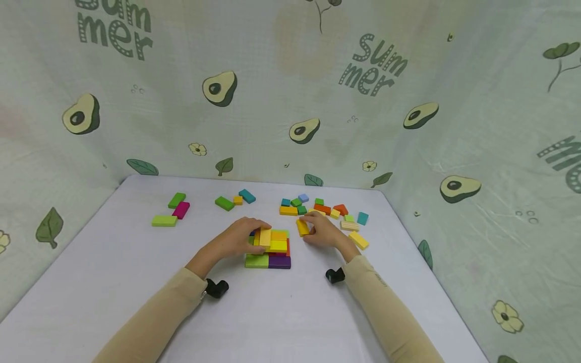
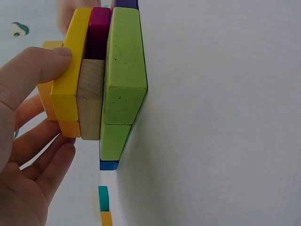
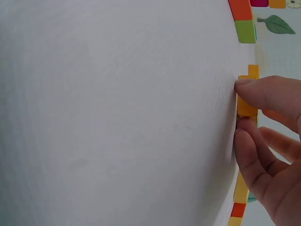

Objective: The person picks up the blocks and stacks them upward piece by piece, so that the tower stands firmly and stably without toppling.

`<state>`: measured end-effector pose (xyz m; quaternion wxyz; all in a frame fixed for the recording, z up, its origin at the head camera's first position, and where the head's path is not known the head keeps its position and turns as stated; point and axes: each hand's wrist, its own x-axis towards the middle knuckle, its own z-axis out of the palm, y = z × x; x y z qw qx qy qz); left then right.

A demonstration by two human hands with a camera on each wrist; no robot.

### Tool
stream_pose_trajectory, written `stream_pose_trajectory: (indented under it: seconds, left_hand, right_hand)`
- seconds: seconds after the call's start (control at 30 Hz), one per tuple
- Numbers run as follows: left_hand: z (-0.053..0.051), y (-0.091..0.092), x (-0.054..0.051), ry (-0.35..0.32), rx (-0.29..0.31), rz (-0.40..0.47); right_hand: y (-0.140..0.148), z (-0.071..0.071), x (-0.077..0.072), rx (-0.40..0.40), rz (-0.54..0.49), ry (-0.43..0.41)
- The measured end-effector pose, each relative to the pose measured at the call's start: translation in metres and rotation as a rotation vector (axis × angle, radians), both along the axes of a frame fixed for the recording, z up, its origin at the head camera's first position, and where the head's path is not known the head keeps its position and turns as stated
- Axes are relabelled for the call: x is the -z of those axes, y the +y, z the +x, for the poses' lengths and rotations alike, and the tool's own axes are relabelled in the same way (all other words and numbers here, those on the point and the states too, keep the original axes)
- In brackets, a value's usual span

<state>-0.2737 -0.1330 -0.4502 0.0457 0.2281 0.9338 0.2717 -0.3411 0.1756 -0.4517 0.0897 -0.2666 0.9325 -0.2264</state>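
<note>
Your two arms (image 1: 154, 317) reach forward over the desk (image 1: 281, 317). Your left grip (image 1: 238, 238), thumb and fingers well parted, holds the single block stack (image 1: 279, 246); your right grip (image 1: 321, 232), narrowly parted, pinches one yellow block (image 1: 302, 228) beside it. Far left: two green blocks (image 1: 164, 221), one magenta block (image 1: 181, 210).

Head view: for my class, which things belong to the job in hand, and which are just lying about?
Seemingly in the job:
stack of blocks, gripped near its top by the left hand
yellow block, held by the right hand

Lying about, perhaps as spares:
magenta block and lime block, at left
small orange block
cluster of blocks beyond the right hand
</note>
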Motion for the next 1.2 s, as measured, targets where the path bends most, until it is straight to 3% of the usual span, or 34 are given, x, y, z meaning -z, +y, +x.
stream_pose_trajectory:
  seconds: [0.4, 0.6, 0.9, 1.2]
  left_hand:
    - [-0.003, 0.001, 0.002, -0.008, -0.012, -0.007]
    - [-0.003, 0.001, 0.003, -0.003, -0.004, 0.003]
    - [-0.002, -0.002, 0.001, 0.027, 0.005, 0.027]
    - [-0.002, -0.003, 0.003, 0.041, 0.037, 0.032]
  right_hand:
    - [0.001, 0.004, 0.003, 0.023, -0.073, -0.072]
    - [-0.001, 0.011, 0.002, 0.031, -0.141, -0.033]
    - [-0.027, 0.038, -0.022, -0.092, -0.237, 0.040]
    - [-0.046, 0.047, -0.016, -0.179, -0.230, 0.001]
